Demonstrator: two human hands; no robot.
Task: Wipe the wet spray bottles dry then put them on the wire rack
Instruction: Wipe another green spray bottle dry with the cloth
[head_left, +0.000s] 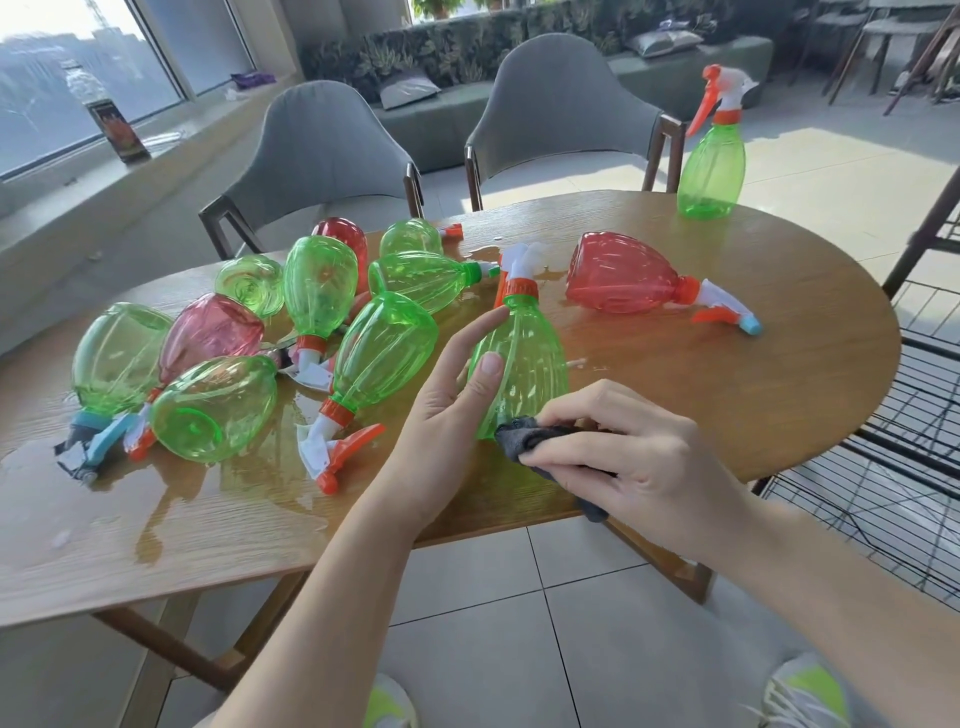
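Head view, looking down on a wooden table (727, 395) with a wet sheen and puddles on its left and middle parts. Left hand (447, 410) open, fingers straight, forefinger and thumb tips resting against the left side of an upright green spray bottle (524, 364) near the table's near edge. Right hand (628, 457) curled around a dark grey cloth (524, 441), pinching it and pressing it to the bottle's lower right side. Orange collar and white trigger head (519, 265) on top of that bottle. Left of it, a heap of spray bottles (311, 291) lying on their sides, mostly green, some red or pink, touching and overlapping one another. Right of the held bottle, well apart, one red bottle (623, 275) on its side, nozzle pointing right. At the far right edge of the table, one green bottle (711, 171) standing upright alone. Black wire rack (904, 415) just beside the table on the right. Two grey chairs (566, 114) at the far side. Tiled floor (519, 597) below.
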